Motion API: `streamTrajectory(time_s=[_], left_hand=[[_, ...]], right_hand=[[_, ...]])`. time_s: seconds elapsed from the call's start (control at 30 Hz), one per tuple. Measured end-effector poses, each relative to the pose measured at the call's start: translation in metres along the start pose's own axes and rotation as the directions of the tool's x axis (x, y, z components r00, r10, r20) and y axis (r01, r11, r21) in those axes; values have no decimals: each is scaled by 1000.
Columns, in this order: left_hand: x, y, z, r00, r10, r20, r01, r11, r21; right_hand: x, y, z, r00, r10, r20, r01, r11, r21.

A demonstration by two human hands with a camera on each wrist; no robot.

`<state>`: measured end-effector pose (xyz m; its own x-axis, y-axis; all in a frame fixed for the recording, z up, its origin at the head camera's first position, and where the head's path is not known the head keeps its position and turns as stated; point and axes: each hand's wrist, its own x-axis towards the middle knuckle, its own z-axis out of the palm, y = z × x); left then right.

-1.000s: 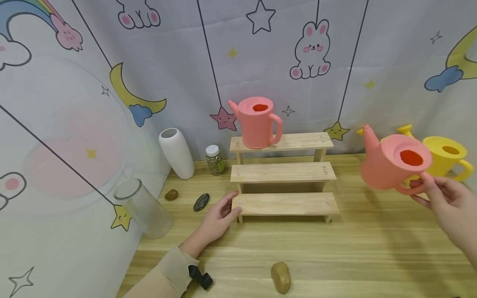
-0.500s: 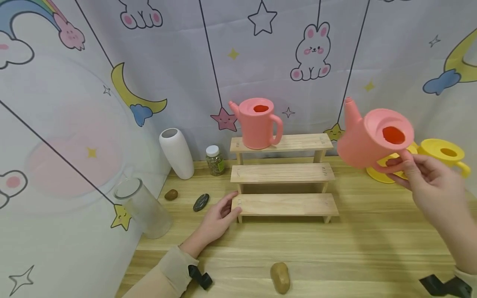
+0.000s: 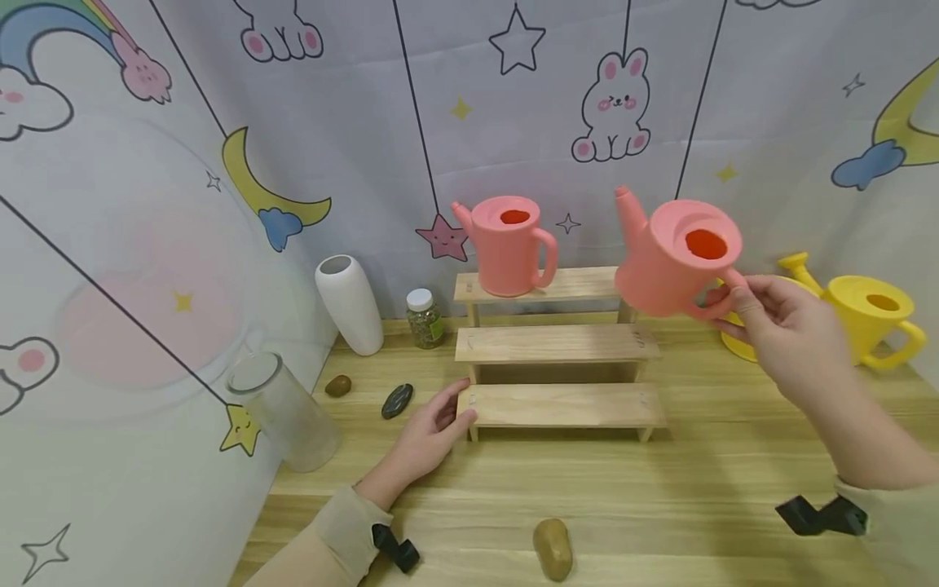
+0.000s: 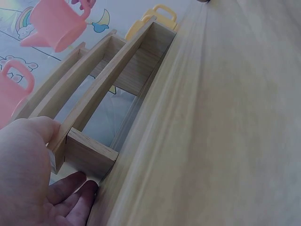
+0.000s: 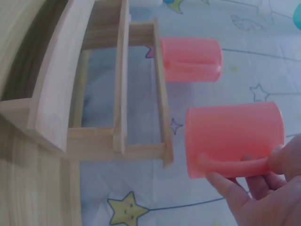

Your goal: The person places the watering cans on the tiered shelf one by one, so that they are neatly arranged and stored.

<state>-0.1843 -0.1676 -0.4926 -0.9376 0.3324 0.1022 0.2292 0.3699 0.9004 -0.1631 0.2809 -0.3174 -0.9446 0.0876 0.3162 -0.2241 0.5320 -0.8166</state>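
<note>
My right hand [image 3: 795,334] grips the handle of a pink watering can [image 3: 660,273], holding it in the air by the right end of the wooden tiered stand [image 3: 557,342]. The can's spout points up and left, and its body is slightly tilted. A matching pink watering can [image 3: 504,257] stands upright on the left part of the top tier. At the bottom tier's left end, my left hand [image 3: 421,436] holds the board's corner. In the left wrist view its thumb lies against the board, with the other fingers curled below beside the leg [image 4: 91,150].
Yellow watering cans [image 3: 869,314] stand at the right rear. On the left are a white vase [image 3: 348,306], a lidded jar [image 3: 424,322], a clear glass vase [image 3: 289,420], a brown stone [image 3: 338,386] and a black stone [image 3: 397,401]. A tan stone [image 3: 553,549] lies in front.
The right hand has carried the pink watering can leftward and up, from before the yellow cans to the stand's right end. My left hand stays on the stand.
</note>
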Motion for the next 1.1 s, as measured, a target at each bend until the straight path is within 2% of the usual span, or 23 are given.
streamTrajectory(time_s=[0.23,0.7,1.1], left_hand=[[0,1,1,1000,-10,-1,10,1000,-5],[0,1,2,1000,-1,2,1,1000,-13],[1,-3,1,1000,-6,-9,6,1000,2]], right_hand=[[13,-13,11,998,41,50,-36,993,-114],[36,-29,21,991,112,73,-93,969,-229],[53,-37,26,987,111,117,-88,978,-190]])
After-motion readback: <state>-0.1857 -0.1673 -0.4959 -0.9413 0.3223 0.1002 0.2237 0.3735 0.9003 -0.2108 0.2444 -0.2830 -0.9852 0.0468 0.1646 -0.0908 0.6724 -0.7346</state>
